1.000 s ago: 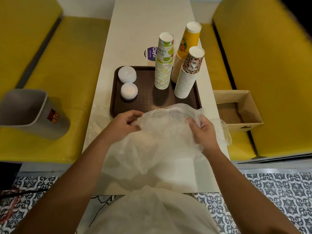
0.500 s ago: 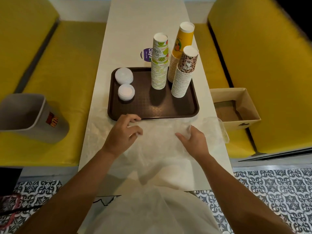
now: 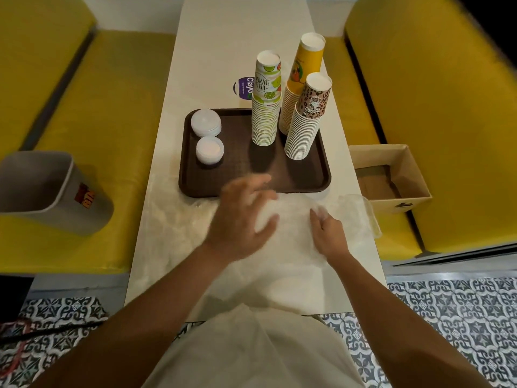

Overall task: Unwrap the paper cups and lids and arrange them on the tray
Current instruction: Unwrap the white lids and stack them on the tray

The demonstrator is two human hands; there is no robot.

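1. A second ago both hands held the plastic wrap point(image 3: 282, 247) bunched up in front of the tray. Now it lies spread flat on the near end of the table point(image 3: 237, 37). The left hand point(image 3: 243, 217) has lifted off it and swung toward the middle.
2. The left hand is blurred with motion, its fingers are spread, and it holds nothing. The right hand point(image 3: 328, 232) lies on the wrap with its fingers fairly straight. The two hands are near each other but do not touch.
3. The wrap is empty and loose, and its right edge hangs past the table's side.
4. Just beyond it is the brown tray point(image 3: 184, 175), with its near rim touching the wrap.
5. Two short stacks of lids point(image 3: 207, 138) sit one behind the other at the left of the tray.
6. Three stacks of cups stand upside down on the right of the tray. The green stack point(image 3: 264, 113) and the leopard-print stack point(image 3: 306, 127) are in front, and the yellow stack point(image 3: 303, 77) is behind.
7. A grey bin point(image 3: 42, 189) sits on the left bench, and an open cardboard box point(image 3: 391, 175) sits on the right one.
8. The unwrapping and arranging look done, since no wrapped cups or lids are in view. What seems left is to gather the wrap and throw it away, probably in the bin.
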